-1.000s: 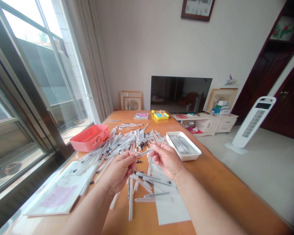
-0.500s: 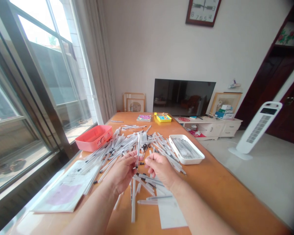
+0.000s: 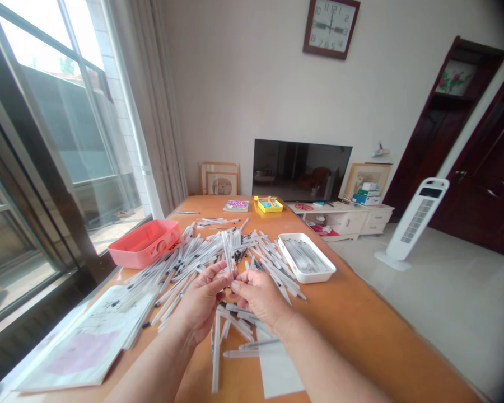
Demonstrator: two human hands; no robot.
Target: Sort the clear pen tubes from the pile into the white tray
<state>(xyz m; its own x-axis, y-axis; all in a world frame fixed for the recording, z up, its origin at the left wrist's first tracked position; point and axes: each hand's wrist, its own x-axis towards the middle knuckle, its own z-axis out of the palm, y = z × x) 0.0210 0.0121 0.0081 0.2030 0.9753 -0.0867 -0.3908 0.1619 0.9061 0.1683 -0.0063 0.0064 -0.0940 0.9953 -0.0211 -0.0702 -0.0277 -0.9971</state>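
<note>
Holding: clear plastic pen tube [image 3: 227,254] is pinched upright by the left hand [image 3: 201,302], grip narrow.
Closing: right hand [image 3: 260,296] is brought nearer than before; contact with the tube cannot be told.

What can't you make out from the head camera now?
Head view:
- Clear plastic tube, lower end: hidden by left hand and right hand.
- Clear tube heap, lower layers: hidden by upper tubes.
- White plastic tray, contents: too small to count.
</note>
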